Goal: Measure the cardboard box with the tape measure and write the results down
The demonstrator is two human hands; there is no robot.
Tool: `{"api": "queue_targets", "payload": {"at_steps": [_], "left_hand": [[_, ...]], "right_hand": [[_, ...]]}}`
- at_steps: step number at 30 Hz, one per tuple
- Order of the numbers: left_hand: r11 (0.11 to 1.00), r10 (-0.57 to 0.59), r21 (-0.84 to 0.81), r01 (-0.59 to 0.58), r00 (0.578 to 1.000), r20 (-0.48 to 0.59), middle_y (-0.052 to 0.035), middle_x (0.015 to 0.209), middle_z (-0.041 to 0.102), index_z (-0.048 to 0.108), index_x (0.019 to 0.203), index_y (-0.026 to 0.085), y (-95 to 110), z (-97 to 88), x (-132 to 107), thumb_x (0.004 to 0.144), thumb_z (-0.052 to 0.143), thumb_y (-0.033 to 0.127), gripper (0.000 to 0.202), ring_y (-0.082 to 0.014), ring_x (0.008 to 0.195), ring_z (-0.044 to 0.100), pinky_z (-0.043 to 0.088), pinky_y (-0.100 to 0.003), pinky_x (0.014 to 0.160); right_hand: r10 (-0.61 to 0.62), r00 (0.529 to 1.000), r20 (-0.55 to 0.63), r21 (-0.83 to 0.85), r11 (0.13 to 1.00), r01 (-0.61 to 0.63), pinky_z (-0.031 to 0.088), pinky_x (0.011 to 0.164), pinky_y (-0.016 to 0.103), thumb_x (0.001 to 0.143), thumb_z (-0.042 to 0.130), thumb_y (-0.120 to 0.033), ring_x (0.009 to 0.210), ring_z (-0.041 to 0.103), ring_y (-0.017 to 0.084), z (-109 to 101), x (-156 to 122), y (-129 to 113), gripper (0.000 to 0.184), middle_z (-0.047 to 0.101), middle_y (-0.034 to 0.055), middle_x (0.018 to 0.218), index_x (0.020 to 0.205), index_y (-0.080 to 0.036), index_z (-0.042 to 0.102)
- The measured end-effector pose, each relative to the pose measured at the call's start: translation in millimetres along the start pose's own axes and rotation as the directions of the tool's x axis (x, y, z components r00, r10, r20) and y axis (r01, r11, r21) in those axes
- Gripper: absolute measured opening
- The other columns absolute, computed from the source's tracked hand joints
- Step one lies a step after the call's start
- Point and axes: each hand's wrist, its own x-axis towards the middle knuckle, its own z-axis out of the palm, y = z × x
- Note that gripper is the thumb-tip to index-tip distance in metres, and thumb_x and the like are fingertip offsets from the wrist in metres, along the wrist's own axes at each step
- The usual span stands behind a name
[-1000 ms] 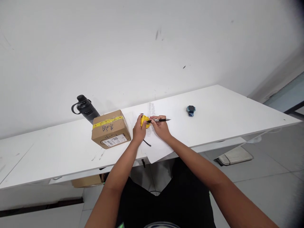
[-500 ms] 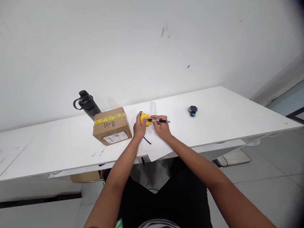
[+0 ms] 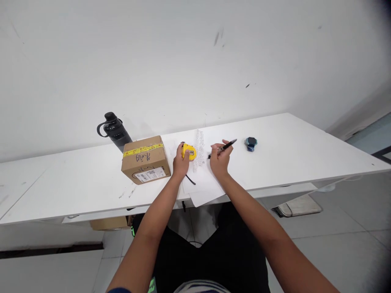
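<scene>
My left hand (image 3: 181,163) is closed around a yellow tape measure (image 3: 190,151), which rests at the left edge of a paper sheet (image 3: 204,191). A black wrist strap (image 3: 190,180) trails from under that hand. In my right hand (image 3: 219,162) is a black pen (image 3: 228,145), its shaft slanting up to the right. The hand rests on or just over the right part of the paper. Lines of small handwriting (image 3: 199,152) run down the sheet between my two hands.
A taped cardboard box (image 3: 146,160) sits left of my left hand, with a dark water bottle (image 3: 115,132) behind it. Over to the right, a blue wristwatch (image 3: 251,143) lies on the white table (image 3: 293,150). A white wall rises behind the table.
My right hand, with the pen, has moved right, away from the tape measure, and the pen has turned to point up right. My left hand still holds the tape measure.
</scene>
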Motion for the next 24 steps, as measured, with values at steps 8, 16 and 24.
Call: {"api": "queue_targets", "payload": {"at_steps": [8, 16, 24], "left_hand": [[0.999, 0.011, -0.030, -0.012, 1.000, -0.003, -0.0052, 0.132, 0.063, 0.041, 0.147, 0.031, 2.7, 0.9, -0.7, 0.096, 0.043, 0.053, 0.055, -0.0186, 0.105, 0.067, 0.058, -0.030, 0.084], [0.999, 0.027, -0.042, -0.027, 1.000, 0.013, -0.0057, 0.134, 0.062, 0.039, 0.147, 0.030, 4.4, -0.8, -2.3, 0.096, 0.043, 0.053, 0.056, -0.0179, 0.106, 0.067, 0.058, -0.029, 0.084], [0.998, 0.018, -0.066, -0.017, 1.000, 0.014, -0.0064, 0.132, 0.062, 0.039, 0.147, 0.031, 1.2, 1.5, 0.2, 0.096, 0.042, 0.056, 0.057, -0.0177, 0.107, 0.067, 0.058, -0.028, 0.083]], "right_hand": [[0.172, 0.981, 0.087, -0.464, 0.878, -0.112, 0.050, 0.089, 0.050, 0.082, 0.048, -0.021, 0.107, 0.060, 0.031, -1.1, 13.0, 27.3, 0.052, 0.053, 0.0175, 0.129, 0.134, -0.018, 0.048], [0.098, 0.989, 0.113, -0.461, 0.887, -0.035, 0.053, 0.080, 0.042, 0.084, 0.046, -0.020, 0.091, 0.064, 0.026, -0.4, 11.4, 32.0, 0.040, 0.061, 0.0118, 0.115, 0.119, -0.023, 0.063], [-0.001, 1.000, 0.001, -0.211, 0.978, 0.002, 0.052, 0.083, 0.041, 0.092, 0.040, -0.036, 0.082, 0.066, 0.024, -2.5, 13.6, 13.9, 0.055, 0.068, 0.0051, 0.093, 0.145, -0.021, 0.035]]}}
